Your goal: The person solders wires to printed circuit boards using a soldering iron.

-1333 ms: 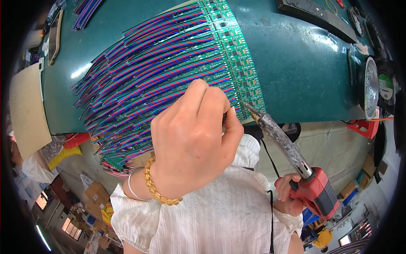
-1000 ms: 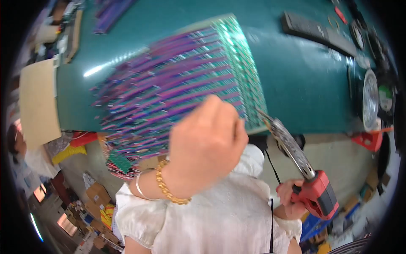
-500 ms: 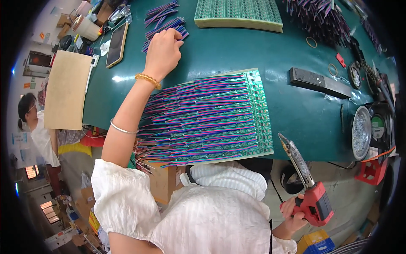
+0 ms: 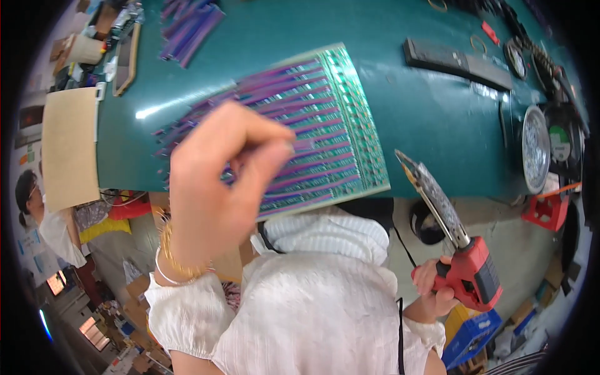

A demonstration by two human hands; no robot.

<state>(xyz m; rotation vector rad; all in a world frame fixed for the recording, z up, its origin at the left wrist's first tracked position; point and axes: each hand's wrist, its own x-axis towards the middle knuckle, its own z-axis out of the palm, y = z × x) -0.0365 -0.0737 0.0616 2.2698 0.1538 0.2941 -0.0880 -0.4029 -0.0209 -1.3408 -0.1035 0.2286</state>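
Note:
My left hand (image 4: 222, 181), blurred by motion, is over the panel of green circuit boards (image 4: 357, 119). Its thumb and forefinger meet in a pinch; anything between them is too smeared to make out. Rows of purple, blue and pink wires (image 4: 306, 106) lie across the panel, their left part covered by my hand. In my right hand (image 4: 434, 287) is a red and black soldering gun (image 4: 475, 275). Its tip points up and left, beside the panel's right edge and apart from it. A loose pile of the same wires (image 4: 190, 28) lies on the table at the far left.
On the green table (image 4: 262, 31), a dark bar (image 4: 456, 64) sits to the right. Beyond it stand a round metal dish (image 4: 535, 150) and a black fan-like unit (image 4: 562, 137). A phone (image 4: 127, 59) and a tan board (image 4: 70, 147) are at the left, near another person (image 4: 47, 212).
My left hand has left the wire pile and come back toward me over the panel. My view has shifted, so the table sits higher in the picture. The soldering gun stays in my right hand.

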